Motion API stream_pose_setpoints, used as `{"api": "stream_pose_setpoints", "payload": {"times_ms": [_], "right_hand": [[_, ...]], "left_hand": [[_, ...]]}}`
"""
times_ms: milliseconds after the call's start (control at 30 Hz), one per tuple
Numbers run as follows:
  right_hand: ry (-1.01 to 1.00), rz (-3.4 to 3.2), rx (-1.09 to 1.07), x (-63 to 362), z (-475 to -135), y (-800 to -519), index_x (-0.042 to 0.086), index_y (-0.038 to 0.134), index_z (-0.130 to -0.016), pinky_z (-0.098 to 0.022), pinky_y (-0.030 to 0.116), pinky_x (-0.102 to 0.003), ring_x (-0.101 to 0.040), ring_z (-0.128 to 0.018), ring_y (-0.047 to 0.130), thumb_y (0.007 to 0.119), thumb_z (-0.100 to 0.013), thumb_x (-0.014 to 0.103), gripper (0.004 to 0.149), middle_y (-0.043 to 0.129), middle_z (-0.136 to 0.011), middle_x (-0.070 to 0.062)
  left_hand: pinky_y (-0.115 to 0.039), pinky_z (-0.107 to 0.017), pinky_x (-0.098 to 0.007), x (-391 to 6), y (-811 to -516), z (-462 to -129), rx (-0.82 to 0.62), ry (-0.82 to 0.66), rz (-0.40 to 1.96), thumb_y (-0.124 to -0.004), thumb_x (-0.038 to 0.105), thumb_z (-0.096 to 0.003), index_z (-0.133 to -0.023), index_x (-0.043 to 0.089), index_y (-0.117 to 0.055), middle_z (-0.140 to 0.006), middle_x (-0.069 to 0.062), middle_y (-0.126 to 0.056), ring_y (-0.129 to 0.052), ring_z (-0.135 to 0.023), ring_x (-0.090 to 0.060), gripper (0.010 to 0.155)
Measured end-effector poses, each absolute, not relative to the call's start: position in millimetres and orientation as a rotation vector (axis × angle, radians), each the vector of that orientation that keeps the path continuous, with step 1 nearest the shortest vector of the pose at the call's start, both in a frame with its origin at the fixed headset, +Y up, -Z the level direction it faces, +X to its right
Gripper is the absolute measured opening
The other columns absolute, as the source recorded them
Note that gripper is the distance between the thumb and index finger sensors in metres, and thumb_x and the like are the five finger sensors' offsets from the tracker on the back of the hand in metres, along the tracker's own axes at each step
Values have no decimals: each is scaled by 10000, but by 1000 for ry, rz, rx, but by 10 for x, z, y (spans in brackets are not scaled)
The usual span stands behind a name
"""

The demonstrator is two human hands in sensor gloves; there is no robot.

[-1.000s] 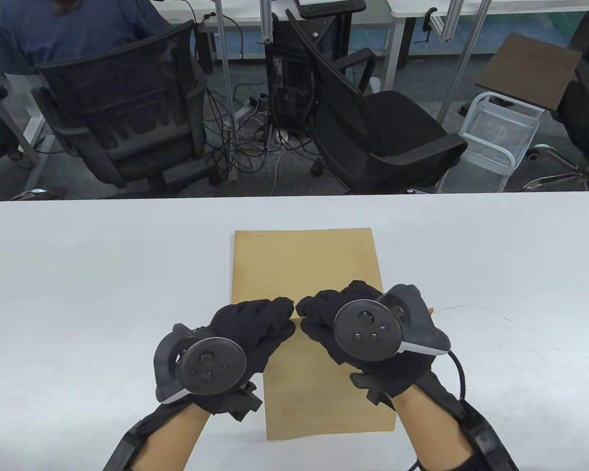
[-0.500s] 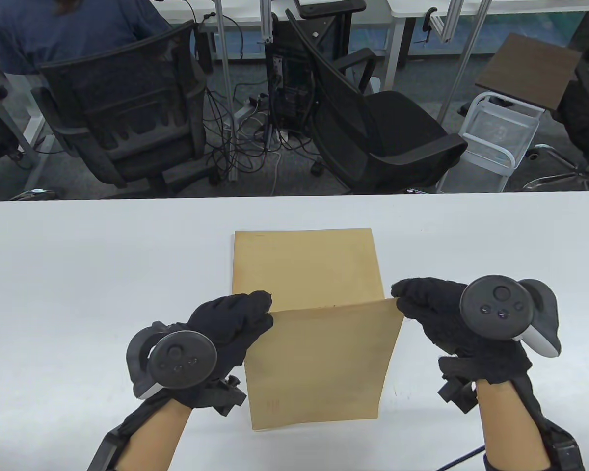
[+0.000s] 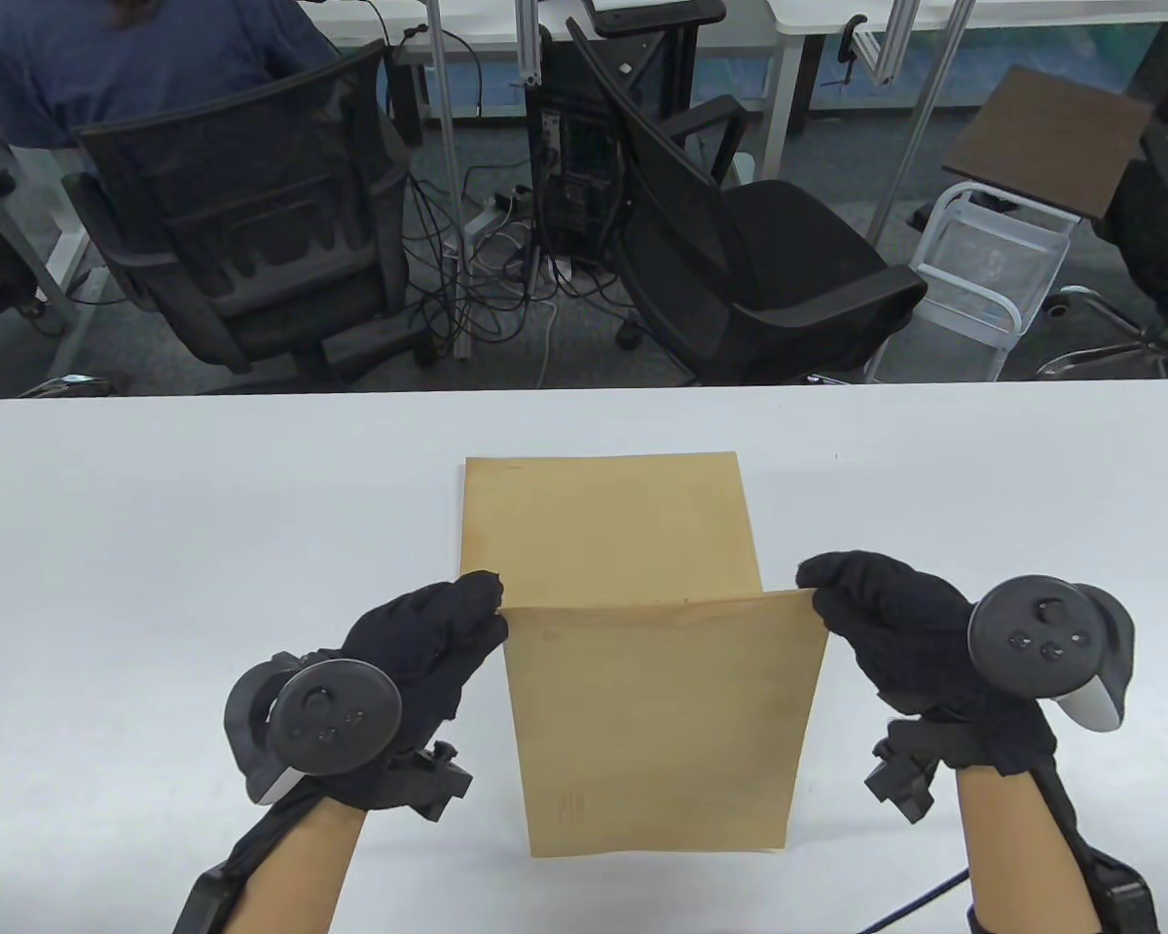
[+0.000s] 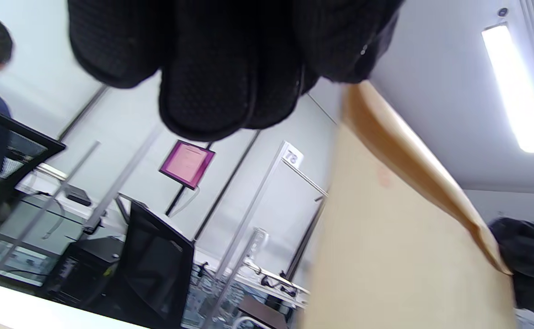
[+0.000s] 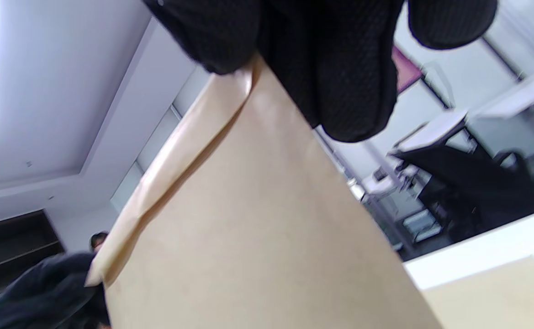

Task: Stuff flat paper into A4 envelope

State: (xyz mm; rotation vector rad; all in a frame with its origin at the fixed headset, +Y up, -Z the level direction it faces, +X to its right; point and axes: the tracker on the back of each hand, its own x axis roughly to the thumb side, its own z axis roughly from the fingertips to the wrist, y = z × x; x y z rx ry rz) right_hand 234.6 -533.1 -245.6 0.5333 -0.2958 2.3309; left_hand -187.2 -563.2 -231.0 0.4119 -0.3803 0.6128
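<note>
A brown A4 envelope (image 3: 662,720) is held up off the white table (image 3: 156,545) by its far edge and hangs toward me. My left hand (image 3: 482,595) pinches its far left corner and my right hand (image 3: 818,584) pinches its far right corner. The left wrist view shows the envelope (image 4: 399,256) under my fingers (image 4: 212,68). The right wrist view shows its top edge (image 5: 257,246) as two layers slightly parted below my fingers (image 5: 340,68). A second flat brown sheet (image 3: 603,516) lies on the table behind it, partly hidden.
Black office chairs (image 3: 253,214) and cables stand beyond the table's far edge. A seated person (image 3: 127,49) is at the far left. A white wire rack (image 3: 993,272) stands at the far right.
My hands were together over the envelope's middle; they have slid apart to its two far corners and lifted that edge. The envelope has shifted a little to the right.
</note>
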Motion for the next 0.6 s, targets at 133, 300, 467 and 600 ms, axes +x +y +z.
{"api": "stream_pose_setpoints", "payload": {"times_ms": [133, 300, 467, 600], "right_hand": [[-379, 2128, 551, 2513, -2317, -5250, 35, 727, -917, -592, 584, -687, -485, -686, 912, 711, -563, 203, 392, 814, -874, -276], [-514, 1980, 701, 2406, -2053, -5013, 25, 738, -905, -561, 643, -643, -470, -625, 948, 717, -572, 241, 398, 844, -830, -287], [-471, 2080, 870, 1967, -1893, -5005, 14, 756, -891, -518, 693, -608, -443, -553, 985, 726, -567, 249, 402, 880, -777, -288], [-269, 2033, 1020, 1575, -1893, -5143, 8, 754, -892, -497, 720, -588, -418, -521, 1004, 722, -571, 247, 402, 898, -749, -277]], "left_hand": [[-814, -528, -457, -1963, -5709, -2245, 397, -356, 678, -780, 388, -484, -922, 185, -776, -776, -60, -937, -1010, -598, -243, 482], [-756, -602, -467, -1755, -5591, -2082, 394, -442, 648, -803, 514, -443, -1135, 161, -205, -1145, -161, -449, -899, -790, -277, 980], [-814, -541, -425, -1399, -5455, -1894, 381, -577, 537, -819, 584, -391, -1099, 192, -25, -1176, -231, -274, -947, -740, -234, 1134], [-853, -455, -392, -1170, -5494, -1877, 226, -634, 511, -834, 599, -365, -1133, 262, -118, -1177, -257, -342, -994, -645, -239, 1103]]}}
